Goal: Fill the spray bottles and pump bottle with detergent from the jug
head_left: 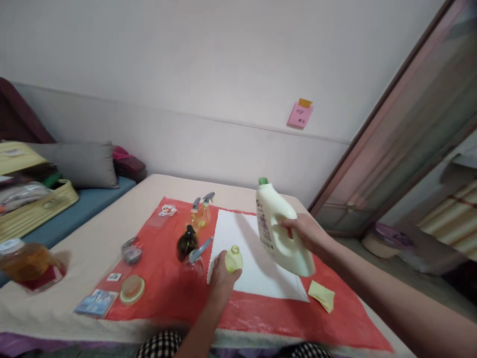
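Note:
My left hand [221, 276] is closed round a small yellow-green clear bottle [234, 259] with an open neck. That bottle is over the left part of a white sheet [248, 281]. My right hand [301, 229] grips the handle of a large pale-green detergent jug [278, 219]. The jug tilts slightly, its green-topped mouth [263, 181] up and to the left. To the left of my left hand are a clear spray bottle [196, 263] with a grey trigger and a dark round pump bottle [187, 244]. Two more spray bottles [204, 214] stand behind them.
A red cloth [164, 288] lies under these things. A round lidded container [132, 289], a blue packet [96, 303] and a clear plastic item [131, 252] are on the left. A large amber jar [30, 266] stands further left. A folded yellow cloth [321, 295] lies on the right.

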`<state>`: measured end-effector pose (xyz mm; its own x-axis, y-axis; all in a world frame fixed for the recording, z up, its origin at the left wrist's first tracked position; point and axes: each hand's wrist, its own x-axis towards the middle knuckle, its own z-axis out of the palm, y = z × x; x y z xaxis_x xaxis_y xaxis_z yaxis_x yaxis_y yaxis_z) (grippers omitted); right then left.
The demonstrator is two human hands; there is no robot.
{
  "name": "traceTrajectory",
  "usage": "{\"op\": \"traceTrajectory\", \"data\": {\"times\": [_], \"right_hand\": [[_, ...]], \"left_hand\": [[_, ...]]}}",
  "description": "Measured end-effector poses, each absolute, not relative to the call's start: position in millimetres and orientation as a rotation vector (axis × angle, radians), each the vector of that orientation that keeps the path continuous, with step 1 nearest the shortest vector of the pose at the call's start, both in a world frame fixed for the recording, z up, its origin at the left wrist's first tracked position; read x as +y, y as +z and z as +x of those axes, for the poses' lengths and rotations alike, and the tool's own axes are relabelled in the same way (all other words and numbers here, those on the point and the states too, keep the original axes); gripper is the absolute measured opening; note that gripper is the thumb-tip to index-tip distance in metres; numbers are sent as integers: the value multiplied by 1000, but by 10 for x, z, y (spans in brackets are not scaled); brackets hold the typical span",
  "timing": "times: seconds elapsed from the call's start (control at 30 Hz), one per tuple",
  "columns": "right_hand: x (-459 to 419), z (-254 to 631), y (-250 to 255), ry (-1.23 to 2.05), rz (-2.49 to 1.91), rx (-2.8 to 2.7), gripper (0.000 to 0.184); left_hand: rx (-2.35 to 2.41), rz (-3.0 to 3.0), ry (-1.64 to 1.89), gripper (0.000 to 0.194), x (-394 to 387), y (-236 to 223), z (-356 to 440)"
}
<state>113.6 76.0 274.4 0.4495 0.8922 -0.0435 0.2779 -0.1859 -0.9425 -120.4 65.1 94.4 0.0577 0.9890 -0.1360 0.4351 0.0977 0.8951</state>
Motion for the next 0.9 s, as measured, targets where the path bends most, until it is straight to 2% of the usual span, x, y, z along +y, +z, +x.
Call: {"op": "traceTrajectory", "data": {"times": [0.13, 0.37, 0.53, 0.67, 0.73, 0.83, 0.9], "right_hand": [[261, 1476, 2852, 677, -1846, -1297, 18], [-493, 1605, 2807, 484, -2013, -1590, 23], [-730, 1672, 2789, 507, -2050, -1621, 28], [-778, 1720, 2746, 467, -2066, -1765, 23], [-777, 1748, 2702, 417, -2089, -1849, 24], [-755, 1789, 2617, 333, -2142, -1933, 36], [-731, 1812, 2553, 308, -2171, -1972, 44]], "left_hand": [[1389, 1508, 754, 71, 615, 938, -1200], [1379, 1566, 675, 83, 647, 810, -1197], [1399, 1618, 625, 87, 644, 810, -1230], [1420, 1660, 664, 94, 538, 892, -1231], [1438, 1685, 757, 80, 411, 936, -1219], [1440, 1721, 913, 43, 171, 985, -1189], [1381, 1749, 954, 32, 30, 1003, -1158]]}}
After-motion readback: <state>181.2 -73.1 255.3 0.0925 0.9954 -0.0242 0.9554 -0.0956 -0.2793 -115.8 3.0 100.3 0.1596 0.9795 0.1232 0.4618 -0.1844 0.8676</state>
